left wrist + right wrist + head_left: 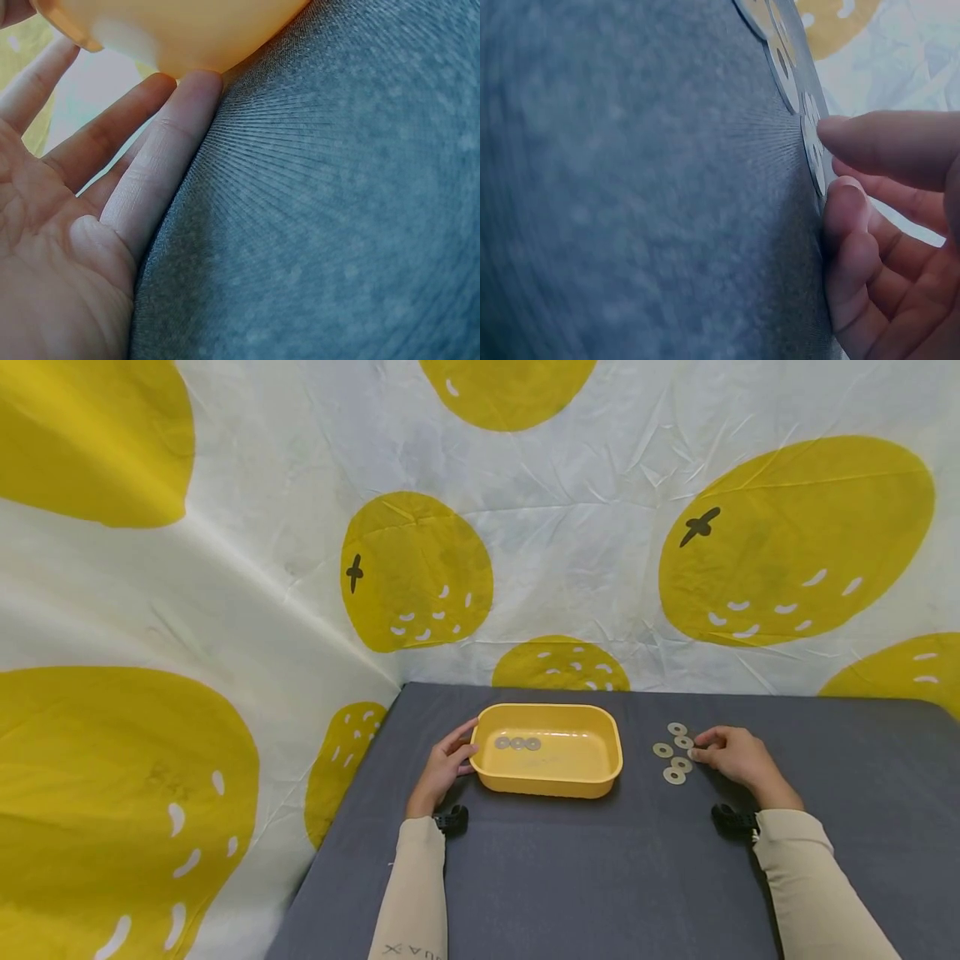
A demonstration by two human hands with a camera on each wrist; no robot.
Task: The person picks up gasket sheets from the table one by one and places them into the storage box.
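Note:
In the head view a yellow plastic basin (546, 783) stands on the dark tabletop, with three flat metal washers (517, 743) in a row inside it. My left hand (442, 768) is at its left end, and the left wrist view has long, nearly straight fingers (161, 157) against its outer wall (187, 34). To the right of the basin lies a loose cluster of several washers (674, 775). My right hand (738, 756) is at this cluster's right side, thumb and fingertips pinching one washer (814, 154) low at the cloth; the fingers partly hide it.
A dark grey cloth (585, 877) covers the table. Behind and to the left hangs a white sheet (570, 560) printed with yellow fruit. Black bands with small devices (453, 820) sit on both wrists.

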